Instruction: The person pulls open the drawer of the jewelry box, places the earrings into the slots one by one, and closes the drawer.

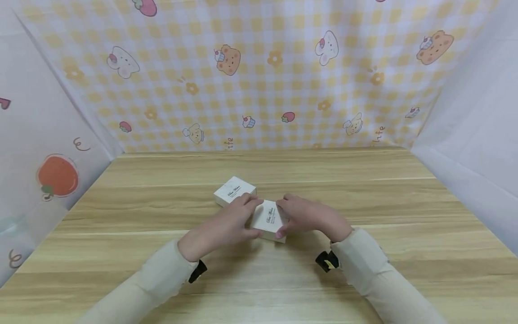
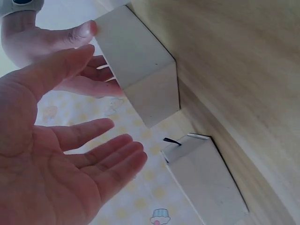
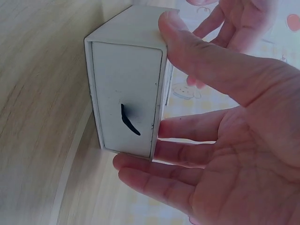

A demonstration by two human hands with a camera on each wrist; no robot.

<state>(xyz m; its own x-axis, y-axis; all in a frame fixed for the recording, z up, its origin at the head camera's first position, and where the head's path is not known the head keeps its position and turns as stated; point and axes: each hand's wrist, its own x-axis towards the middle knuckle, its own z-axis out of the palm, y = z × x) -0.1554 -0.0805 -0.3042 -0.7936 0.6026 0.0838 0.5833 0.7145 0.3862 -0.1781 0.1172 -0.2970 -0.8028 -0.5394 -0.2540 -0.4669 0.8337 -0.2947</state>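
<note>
A small white drawer box (image 1: 268, 217) with dark lettering on top sits between the two hands. My right hand (image 1: 309, 216) holds it by its right end. In the right wrist view the thumb presses one edge and the fingers (image 3: 187, 152) lie along the opposite edge. A short black ribbon pull (image 3: 129, 121) sticks out of the box's end. At the other end my left hand (image 1: 226, 225) is spread, its thumb and straight fingers (image 2: 117, 161) beside the box. Just behind and left stands a second white box (image 1: 234, 189), also with a black pull.
Both boxes are on a wood-grain table (image 1: 340, 175). A yellow checked cloth (image 1: 263, 81) with cartoon prints hangs along the back edge, and white cloth (image 1: 473, 112) lines the sides. Black wrist devices (image 1: 327, 261) are by the sleeves.
</note>
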